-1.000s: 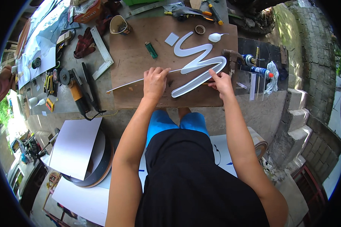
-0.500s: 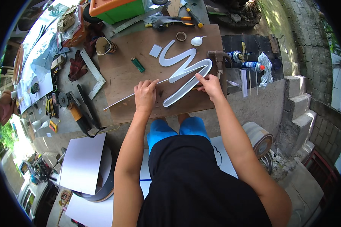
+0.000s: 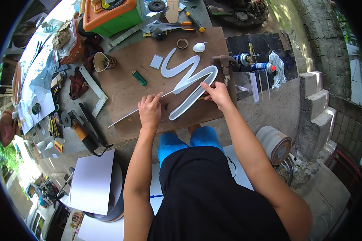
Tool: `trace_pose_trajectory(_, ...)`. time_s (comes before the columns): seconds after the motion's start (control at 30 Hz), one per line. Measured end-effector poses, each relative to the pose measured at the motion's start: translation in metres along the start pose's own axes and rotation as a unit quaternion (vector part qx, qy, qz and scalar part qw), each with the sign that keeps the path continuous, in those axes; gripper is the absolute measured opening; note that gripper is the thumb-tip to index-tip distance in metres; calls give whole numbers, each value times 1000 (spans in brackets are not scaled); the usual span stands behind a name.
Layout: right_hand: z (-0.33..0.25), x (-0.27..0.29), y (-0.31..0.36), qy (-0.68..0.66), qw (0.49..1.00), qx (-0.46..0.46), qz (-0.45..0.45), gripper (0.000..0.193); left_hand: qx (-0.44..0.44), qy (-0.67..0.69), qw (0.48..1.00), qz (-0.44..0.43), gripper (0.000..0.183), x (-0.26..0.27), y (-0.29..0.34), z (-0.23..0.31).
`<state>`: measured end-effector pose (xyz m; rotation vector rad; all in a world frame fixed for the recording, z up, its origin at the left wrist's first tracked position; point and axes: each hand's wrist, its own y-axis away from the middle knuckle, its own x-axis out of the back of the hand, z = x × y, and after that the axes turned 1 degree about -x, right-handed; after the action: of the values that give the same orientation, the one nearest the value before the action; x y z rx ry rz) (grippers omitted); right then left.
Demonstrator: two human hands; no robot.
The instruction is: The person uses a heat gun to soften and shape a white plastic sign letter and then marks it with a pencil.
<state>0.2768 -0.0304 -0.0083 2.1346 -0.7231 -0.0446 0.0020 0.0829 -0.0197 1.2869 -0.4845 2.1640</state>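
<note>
A white zigzag letter shape point(image 3: 181, 71) with a raised rim along its right-hand stroke lies on the brown board point(image 3: 120, 86). From its middle, a thin white strip point(image 3: 124, 117) runs down to the left. My left hand point(image 3: 150, 111) is closed around this strip, its index finger stretched along it toward the letter. With thumb and fingers, my right hand point(image 3: 218, 95) pinches the rim of the right-hand stroke; the fingertips under it are partly hidden. Beside the letter's upper part are a small white square point(image 3: 156, 61) and a green lighter point(image 3: 139, 78).
A hammer point(image 3: 225, 66) lies close right of the letter, with a tape roll point(image 3: 182, 43) and small white bottle point(image 3: 199, 47) behind. A paper cup point(image 3: 104, 62), metal square point(image 3: 93, 90) and angle grinder point(image 3: 79, 130) sit to the left. Spray cans point(image 3: 261, 66) stand right.
The whole view has shifted slightly, so the board and things on it appear lower and more to the left. Both hands keep their holds on the strip and the letter.
</note>
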Motion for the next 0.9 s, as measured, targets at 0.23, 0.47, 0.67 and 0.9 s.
trace_pose_trajectory(0.23,0,0,-1,3,1000,6,-8,52,-1,-1,1000,0,39,0,0,-1)
trace_pose_trajectory(0.47,-7,3,4,14,1000,-15,-8,56,4,2,1000,-5,40,3,-2,1)
trace_pose_trajectory(0.67,-17,11,5,33,998,-38,27,58,0,11,1000,2,41,3,-2,1)
trace_pose_trajectory(0.9,-18,17,-3,26,999,-8,39,55,3,17,1000,-5,42,5,-2,2)
